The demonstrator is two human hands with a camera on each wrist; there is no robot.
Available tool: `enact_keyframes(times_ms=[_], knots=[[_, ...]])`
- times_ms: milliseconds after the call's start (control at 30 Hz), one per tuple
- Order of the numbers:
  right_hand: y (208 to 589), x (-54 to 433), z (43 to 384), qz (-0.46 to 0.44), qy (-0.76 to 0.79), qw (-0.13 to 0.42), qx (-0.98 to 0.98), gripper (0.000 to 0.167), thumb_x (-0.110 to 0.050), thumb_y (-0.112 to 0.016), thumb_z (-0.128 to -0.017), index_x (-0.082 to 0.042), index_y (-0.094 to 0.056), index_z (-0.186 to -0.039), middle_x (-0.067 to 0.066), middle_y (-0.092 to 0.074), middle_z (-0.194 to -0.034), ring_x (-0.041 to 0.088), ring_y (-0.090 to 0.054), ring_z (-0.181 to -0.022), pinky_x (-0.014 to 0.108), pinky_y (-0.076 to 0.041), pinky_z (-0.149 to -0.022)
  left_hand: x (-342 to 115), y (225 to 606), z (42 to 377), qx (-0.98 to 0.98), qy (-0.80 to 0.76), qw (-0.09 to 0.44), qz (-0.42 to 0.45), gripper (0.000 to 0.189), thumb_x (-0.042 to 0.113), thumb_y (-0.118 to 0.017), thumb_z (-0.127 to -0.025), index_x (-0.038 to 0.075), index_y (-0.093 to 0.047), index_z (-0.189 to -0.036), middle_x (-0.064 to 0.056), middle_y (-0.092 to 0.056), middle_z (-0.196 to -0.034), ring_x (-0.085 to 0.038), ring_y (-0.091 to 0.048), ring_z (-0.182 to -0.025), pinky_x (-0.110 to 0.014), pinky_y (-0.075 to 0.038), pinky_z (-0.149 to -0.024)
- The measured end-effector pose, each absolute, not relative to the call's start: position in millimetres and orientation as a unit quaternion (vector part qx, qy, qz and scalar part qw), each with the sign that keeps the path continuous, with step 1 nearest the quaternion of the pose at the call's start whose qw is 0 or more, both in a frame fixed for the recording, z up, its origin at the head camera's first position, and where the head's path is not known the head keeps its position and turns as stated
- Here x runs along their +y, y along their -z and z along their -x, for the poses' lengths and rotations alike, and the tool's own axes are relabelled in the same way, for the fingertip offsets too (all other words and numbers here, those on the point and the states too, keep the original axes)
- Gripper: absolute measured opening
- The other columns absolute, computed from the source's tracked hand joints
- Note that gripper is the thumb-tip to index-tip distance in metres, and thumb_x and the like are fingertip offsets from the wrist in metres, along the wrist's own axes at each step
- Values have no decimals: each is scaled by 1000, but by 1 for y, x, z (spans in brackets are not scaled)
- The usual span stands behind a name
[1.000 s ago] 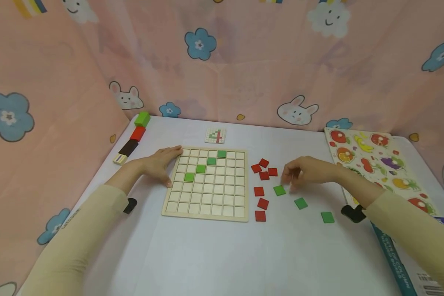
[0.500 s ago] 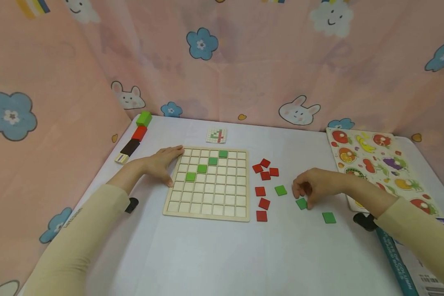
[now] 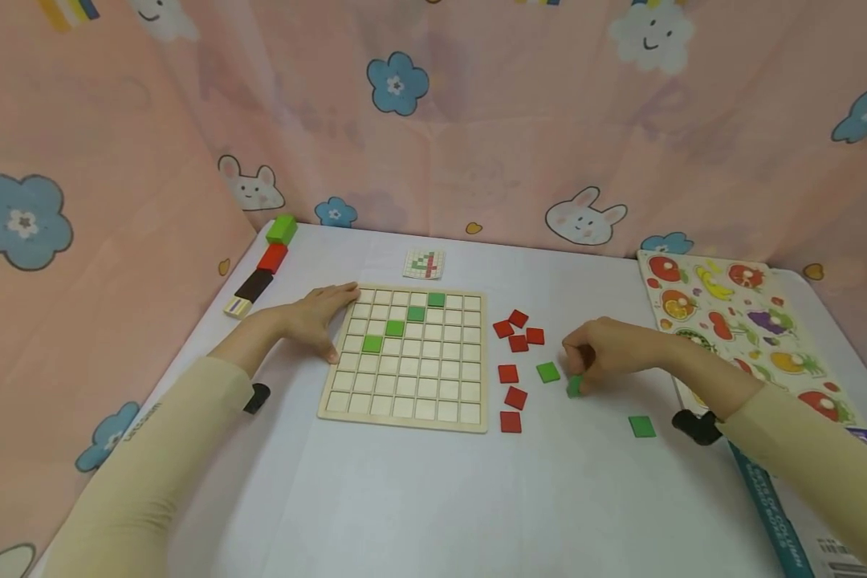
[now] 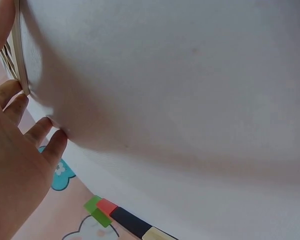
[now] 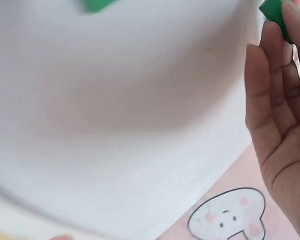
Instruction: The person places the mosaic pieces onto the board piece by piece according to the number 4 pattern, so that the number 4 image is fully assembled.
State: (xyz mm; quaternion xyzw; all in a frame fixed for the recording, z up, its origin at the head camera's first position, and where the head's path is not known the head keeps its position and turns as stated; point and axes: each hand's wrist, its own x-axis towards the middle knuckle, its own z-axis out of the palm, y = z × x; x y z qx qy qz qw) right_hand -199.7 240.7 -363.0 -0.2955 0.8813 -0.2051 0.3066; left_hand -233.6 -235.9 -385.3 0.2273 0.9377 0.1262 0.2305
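Note:
My left hand (image 3: 312, 321) rests at the left edge of a wooden grid board (image 3: 403, 424), thumb and fingertips against its frame, as the left wrist view also shows. A diagonal of green square tiles lies in the board's upper cells. Right of the board, my right hand (image 3: 607, 353) pinches a green tile (image 3: 574, 387) between thumb and fingers; in the right wrist view this tile (image 5: 273, 11) sits at the fingertips. Another green tile (image 3: 547, 372) lies just left of that hand, and one more (image 3: 641, 426) lies to its lower right.
Several red tiles (image 3: 518, 343) are scattered along the board's right side. A small pattern card (image 3: 424, 265) lies behind the board. Colored blocks (image 3: 254, 285) line the left table edge. A fruit-picture board (image 3: 747, 321) and a box (image 3: 773, 506) occupy the right side.
My right hand moved right to the middle loose green tile, took hold of it, and now lifts it slightly left. My left hand stays at the board's edge.

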Motion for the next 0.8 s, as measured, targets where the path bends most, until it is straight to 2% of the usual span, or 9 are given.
enact_keyframes(times_ms=[200,367,600,800], knots=[[351,199,212,270,280,250,887,13,-16,-77,-82,-15,-65,-87,1,-61,-80,18,-56,-79,26,-51,-67,-235,384,233,937,-126,236,-224,114,21,-86,-71,4,-14,-158,-14,-4,-169,-44,-6,-154,-64,-12,-124],[344,146,220,272,338,199,878,13,-14,-77,-83,-13,-67,-91,3,-64,-81,19,-58,-77,27,-50,-67,-235,385,233,937,-127,237,-223,114,21,-86,-71,4,-14,-158,-14,-3,-169,-43,-6,-154,-64,-12,-124],[357,71,227,292,374,177,862,13,-16,-78,-82,-13,-70,-91,1,-71,-89,14,-65,-83,24,-54,-71,-235,384,233,936,-131,237,-223,114,20,-86,-70,4,-14,-158,-15,-4,-169,-44,-6,-154,-64,-12,-124],[369,19,223,313,386,188,847,9,-13,-79,-82,-11,-74,-88,3,-74,-86,11,-67,-76,22,-55,-67,-234,382,233,936,-131,243,-219,114,23,-86,-71,5,-14,-158,-14,-3,-169,-44,-6,-154,-65,-12,-123]])
